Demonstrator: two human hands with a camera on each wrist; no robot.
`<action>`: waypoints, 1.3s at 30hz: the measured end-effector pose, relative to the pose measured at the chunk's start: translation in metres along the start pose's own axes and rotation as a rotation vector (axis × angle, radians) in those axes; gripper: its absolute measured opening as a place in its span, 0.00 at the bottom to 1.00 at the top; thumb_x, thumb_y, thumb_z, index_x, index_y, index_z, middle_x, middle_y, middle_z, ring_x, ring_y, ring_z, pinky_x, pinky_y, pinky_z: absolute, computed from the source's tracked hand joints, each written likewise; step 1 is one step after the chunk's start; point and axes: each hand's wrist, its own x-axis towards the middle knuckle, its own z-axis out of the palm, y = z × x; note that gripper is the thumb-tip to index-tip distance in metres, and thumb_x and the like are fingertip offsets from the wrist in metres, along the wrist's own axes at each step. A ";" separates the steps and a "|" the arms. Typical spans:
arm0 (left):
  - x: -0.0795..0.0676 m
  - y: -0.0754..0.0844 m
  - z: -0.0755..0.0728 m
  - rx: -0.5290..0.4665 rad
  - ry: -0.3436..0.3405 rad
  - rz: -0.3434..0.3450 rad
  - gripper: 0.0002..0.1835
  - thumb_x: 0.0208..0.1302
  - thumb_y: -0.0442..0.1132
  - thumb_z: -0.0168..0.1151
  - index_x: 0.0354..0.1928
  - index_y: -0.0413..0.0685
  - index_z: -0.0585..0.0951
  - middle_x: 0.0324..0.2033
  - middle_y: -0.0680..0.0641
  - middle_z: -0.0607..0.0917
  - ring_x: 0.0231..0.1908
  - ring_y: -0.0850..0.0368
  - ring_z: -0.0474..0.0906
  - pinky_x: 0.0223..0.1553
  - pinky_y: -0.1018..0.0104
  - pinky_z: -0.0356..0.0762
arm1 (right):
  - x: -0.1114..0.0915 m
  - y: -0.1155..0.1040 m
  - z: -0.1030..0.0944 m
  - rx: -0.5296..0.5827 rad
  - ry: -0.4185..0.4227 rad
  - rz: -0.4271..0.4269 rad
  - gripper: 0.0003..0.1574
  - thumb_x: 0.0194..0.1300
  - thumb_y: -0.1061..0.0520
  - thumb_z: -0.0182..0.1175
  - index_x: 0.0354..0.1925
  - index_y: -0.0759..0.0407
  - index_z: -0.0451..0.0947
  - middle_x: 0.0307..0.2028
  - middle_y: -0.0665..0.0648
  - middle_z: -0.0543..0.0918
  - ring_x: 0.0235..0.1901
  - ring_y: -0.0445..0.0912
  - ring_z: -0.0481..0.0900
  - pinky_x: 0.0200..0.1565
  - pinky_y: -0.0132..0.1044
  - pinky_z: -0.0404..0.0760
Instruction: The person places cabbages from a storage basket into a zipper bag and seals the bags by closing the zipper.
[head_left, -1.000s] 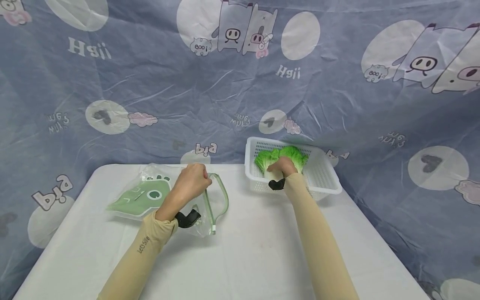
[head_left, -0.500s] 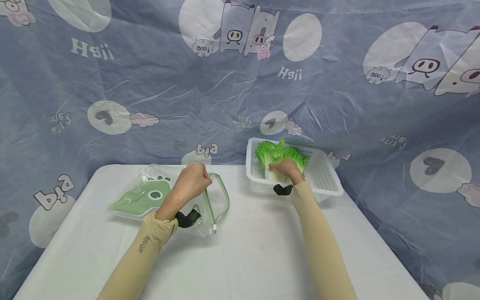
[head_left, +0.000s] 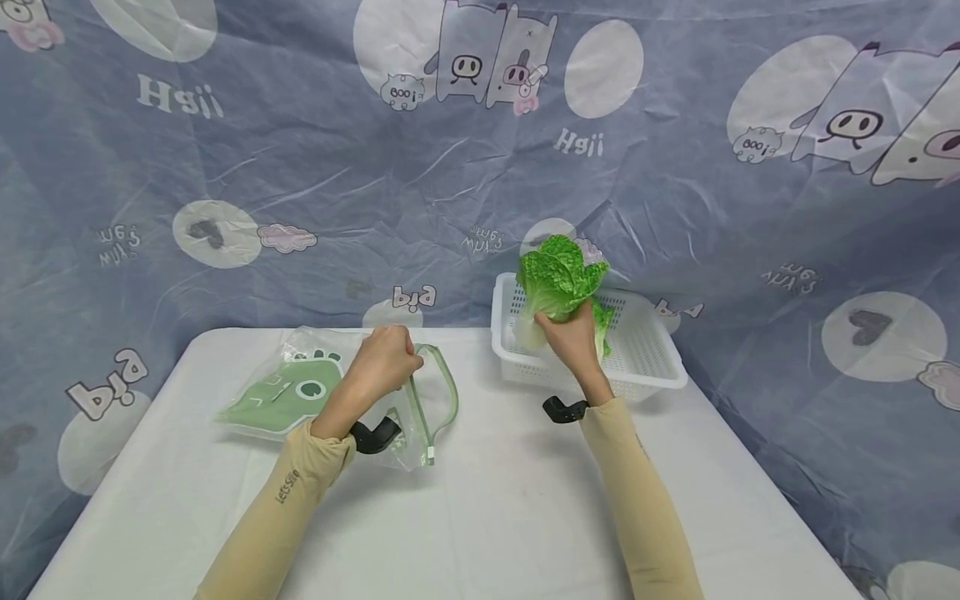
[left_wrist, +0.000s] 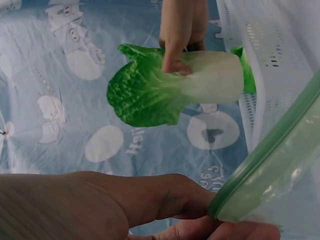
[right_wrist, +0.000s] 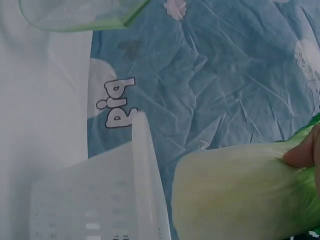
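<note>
My right hand point(head_left: 573, 337) grips a head of napa cabbage point(head_left: 558, 277) by its side, raised over the white basket point(head_left: 517, 369). Its pale base point(right_wrist: 225, 192) fills the lower right of the right wrist view, with my thumb pressed on it. Another leafy green head point(head_left: 602, 323) lies in the basket, partly hidden behind my hand. On the left, my left hand point(head_left: 384, 360) pinches the green-edged mouth of a clear zip bag point(head_left: 300, 396). The bag's green rim point(left_wrist: 265, 150) stands spread apart beside my thumb in the left wrist view.
A white cloth covers the table point(head_left: 480, 517). Behind it hangs a blue-grey patterned curtain point(head_left: 375, 183), close to the table's back edge. The basket stands at the back right, the bag lies at the left.
My right hand has lifted the cabbage up out of the basket, its leaves now above the basket's back rim. The left hand stays at the bag's mouth.
</note>
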 end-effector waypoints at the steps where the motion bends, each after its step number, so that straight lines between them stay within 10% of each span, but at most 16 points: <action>1: 0.000 0.000 0.000 -0.001 -0.002 -0.002 0.21 0.55 0.31 0.58 0.09 0.53 0.64 0.04 0.54 0.68 0.08 0.58 0.72 0.15 0.69 0.69 | -0.004 -0.003 0.002 0.032 0.011 -0.041 0.48 0.55 0.59 0.67 0.69 0.57 0.54 0.60 0.63 0.68 0.59 0.53 0.70 0.63 0.49 0.69; 6: 0.000 0.000 0.001 0.008 -0.009 -0.007 0.21 0.56 0.31 0.57 0.09 0.53 0.64 0.04 0.54 0.68 0.08 0.58 0.71 0.15 0.69 0.68 | -0.033 -0.031 0.009 0.148 -0.004 -0.160 0.41 0.56 0.66 0.64 0.66 0.61 0.59 0.56 0.63 0.71 0.52 0.51 0.72 0.54 0.45 0.75; 14: 0.000 -0.001 0.001 0.031 -0.003 -0.002 0.08 0.55 0.30 0.55 0.21 0.45 0.72 0.14 0.50 0.74 0.14 0.57 0.72 0.19 0.68 0.67 | -0.078 -0.051 0.039 0.204 -0.082 -0.089 0.32 0.55 0.66 0.64 0.58 0.68 0.66 0.48 0.66 0.77 0.50 0.54 0.77 0.57 0.46 0.74; 24: 0.001 -0.001 0.003 -0.022 0.000 -0.011 0.07 0.55 0.27 0.49 0.23 0.44 0.69 0.17 0.49 0.69 0.14 0.58 0.63 0.19 0.68 0.62 | -0.110 -0.020 0.086 0.250 -0.373 0.056 0.34 0.56 0.62 0.62 0.61 0.62 0.65 0.53 0.61 0.77 0.54 0.50 0.75 0.60 0.43 0.73; 39: 0.000 0.003 0.005 -0.057 0.010 0.006 0.14 0.55 0.24 0.45 0.16 0.48 0.63 0.14 0.51 0.63 0.13 0.60 0.58 0.19 0.68 0.62 | -0.121 -0.015 0.092 0.272 -0.829 0.034 0.42 0.58 0.65 0.59 0.69 0.60 0.57 0.57 0.61 0.77 0.59 0.50 0.73 0.66 0.44 0.67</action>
